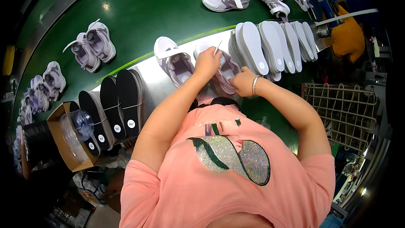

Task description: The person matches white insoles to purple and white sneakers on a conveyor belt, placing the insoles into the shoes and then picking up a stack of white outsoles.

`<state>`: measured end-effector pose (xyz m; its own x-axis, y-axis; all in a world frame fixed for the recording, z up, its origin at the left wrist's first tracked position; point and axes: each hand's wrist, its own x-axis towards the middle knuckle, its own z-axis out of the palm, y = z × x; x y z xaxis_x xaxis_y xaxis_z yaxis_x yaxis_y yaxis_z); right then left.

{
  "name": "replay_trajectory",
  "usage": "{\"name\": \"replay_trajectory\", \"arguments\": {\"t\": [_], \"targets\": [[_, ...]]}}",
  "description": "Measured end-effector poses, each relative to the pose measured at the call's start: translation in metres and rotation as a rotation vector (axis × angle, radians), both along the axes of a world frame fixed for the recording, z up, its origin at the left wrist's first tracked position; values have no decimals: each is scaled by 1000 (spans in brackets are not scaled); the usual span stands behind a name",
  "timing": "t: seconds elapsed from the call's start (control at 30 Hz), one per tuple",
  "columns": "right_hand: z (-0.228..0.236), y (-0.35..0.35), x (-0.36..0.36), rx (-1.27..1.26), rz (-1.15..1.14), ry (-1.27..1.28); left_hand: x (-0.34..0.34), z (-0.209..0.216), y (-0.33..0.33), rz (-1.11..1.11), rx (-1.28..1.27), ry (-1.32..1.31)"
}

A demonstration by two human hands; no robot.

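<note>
A pale lilac-and-white sneaker (pixel 228 68) lies on the metal strip in front of me, its opening towards me. My left hand (pixel 206 64) is closed on its front part, where a light strap end sticks up beside the fingers. My right hand (pixel 245 82) grips the heel-side rim, fingers bent over the collar; a bracelet circles that wrist. Just left of my left hand stands the matching sneaker (pixel 179 68), its strap across the top and an insole visible inside. My hands cover parts of the held sneaker.
Stacks of white insoles (pixel 252 47) stand close on the right; bundled black insoles (pixel 128 97) lean at left beside a cardboard box (pixel 69 143) with clear plastic. More sneakers (pixel 99 42) sit on the green belt (pixel 152 4). A wire rack (pixel 341 109) stands at right.
</note>
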<state>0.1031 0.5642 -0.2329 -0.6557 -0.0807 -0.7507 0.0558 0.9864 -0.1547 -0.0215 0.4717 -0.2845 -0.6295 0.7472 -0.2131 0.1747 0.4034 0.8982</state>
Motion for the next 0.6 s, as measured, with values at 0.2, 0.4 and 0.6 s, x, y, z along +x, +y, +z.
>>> {"name": "replay_trajectory", "arguments": {"t": [0.2,0.4,0.6], "targets": [[6,10,2,-449,-500,97,1,4,-3,-14,132,-102],[-25,7,-4,-966,-1460,273,2,2,-3,-110,244,-131],[-18,18,14,-1529,-1401,325,1,32,-9,37,1,-242]]}}
